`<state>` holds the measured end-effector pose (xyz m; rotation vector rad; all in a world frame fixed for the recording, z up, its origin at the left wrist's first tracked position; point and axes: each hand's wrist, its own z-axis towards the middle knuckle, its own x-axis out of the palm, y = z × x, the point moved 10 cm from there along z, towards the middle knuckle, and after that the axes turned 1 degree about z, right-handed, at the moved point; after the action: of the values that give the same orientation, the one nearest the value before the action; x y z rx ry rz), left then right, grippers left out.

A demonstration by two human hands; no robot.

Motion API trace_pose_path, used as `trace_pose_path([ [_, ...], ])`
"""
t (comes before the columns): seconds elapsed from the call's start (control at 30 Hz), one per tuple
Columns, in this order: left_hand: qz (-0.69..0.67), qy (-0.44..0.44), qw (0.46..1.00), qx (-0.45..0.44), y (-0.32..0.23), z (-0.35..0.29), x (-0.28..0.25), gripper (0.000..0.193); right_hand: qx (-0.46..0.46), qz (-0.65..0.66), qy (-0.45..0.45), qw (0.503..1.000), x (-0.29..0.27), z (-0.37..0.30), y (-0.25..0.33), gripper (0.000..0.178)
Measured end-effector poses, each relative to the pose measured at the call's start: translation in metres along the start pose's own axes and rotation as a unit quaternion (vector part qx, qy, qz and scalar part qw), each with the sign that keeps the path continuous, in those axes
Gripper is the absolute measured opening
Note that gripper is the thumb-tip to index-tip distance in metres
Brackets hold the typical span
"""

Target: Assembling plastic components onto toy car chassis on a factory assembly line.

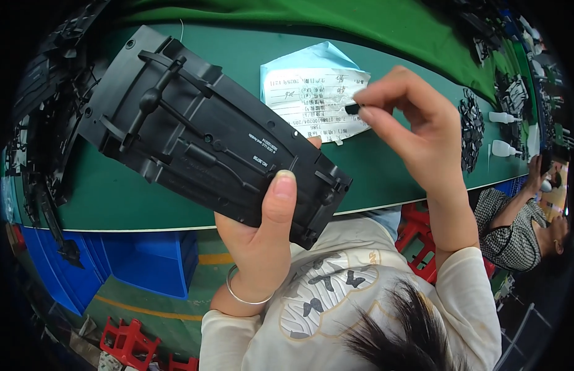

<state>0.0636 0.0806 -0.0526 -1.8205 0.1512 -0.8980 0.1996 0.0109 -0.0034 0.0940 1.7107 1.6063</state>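
Note:
A long black plastic toy car chassis [231,148], with moulded axle shapes on its upward face, is tilted above the table edge. My left hand [262,241] grips its near end, thumb on top and the other fingers mostly hidden beneath. To the right of it, my right hand [411,117] is raised with thumb and forefinger pinched on a small black part [352,109], whose exact kind is too small to make out. Behind that hand, a printed paper sheet [318,105] lies on a light blue bag [308,59].
The green table [386,173] carries black plastic parts [46,154] at the left and a pile of small black pieces [471,130] at the right. White squeeze bottles [503,148] lie beyond. Blue bins [151,266] and red stools [129,343] stand below. Another person [513,229] sits at the right.

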Motion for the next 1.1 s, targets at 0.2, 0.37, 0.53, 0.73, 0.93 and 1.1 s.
trace_pose_path([
  [0.2, 0.028, 0.014, 0.999, 0.038, -0.002, 0.001, 0.002, 0.029, 0.054, 0.237, -0.002, 0.970, 0.017, -0.031, -0.003, 0.015],
  [0.37, 0.081, 0.026, 0.994, 0.074, -0.004, -0.004, 0.003, 0.034, 0.070, 0.297, -0.057, 0.951, 0.021, -0.041, -0.009, 0.013],
  [0.53, 0.148, 0.043, 0.978, 0.140, -0.007, -0.010, 0.009, 0.043, 0.060, 0.294, -0.065, 0.952, 0.026, -0.042, -0.009, 0.012],
  [0.73, 0.169, 0.044, 0.975, 0.139, -0.006, -0.011, 0.008, 0.042, 0.076, 0.289, -0.077, 0.951, 0.025, -0.043, -0.011, 0.012],
  [0.93, 0.155, 0.045, 0.973, 0.165, -0.008, -0.013, 0.009, 0.042, 0.073, 0.280, -0.086, 0.954, 0.025, -0.042, -0.010, 0.011],
  [1.1, 0.150, 0.045, 0.973, 0.170, -0.010, -0.012, 0.010, 0.041, 0.072, 0.260, -0.088, 0.959, 0.025, -0.042, -0.010, 0.012],
])
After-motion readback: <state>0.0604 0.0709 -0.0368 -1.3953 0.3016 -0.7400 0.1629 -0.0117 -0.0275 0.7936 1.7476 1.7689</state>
